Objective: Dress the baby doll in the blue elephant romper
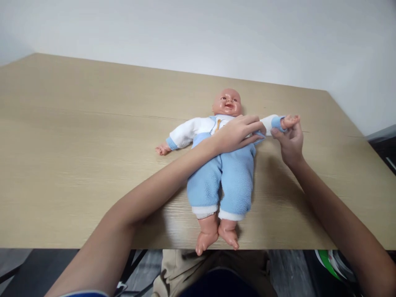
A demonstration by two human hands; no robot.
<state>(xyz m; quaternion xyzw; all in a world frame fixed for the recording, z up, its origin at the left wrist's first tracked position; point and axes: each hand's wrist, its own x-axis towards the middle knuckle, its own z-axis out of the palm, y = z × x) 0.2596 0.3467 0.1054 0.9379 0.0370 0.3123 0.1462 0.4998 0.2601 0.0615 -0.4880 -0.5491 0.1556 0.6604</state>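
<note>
Doll (227,165) lies on its back on the worktop (77,144), head toward the wall, feet at the near edge. Left hand (239,133) rests flat across its chest, fingers extended toward the far sleeve, gripping nothing clearly. Right hand (291,140) pinches the doll's outstretched small hand between thumb and fingers.
</note>
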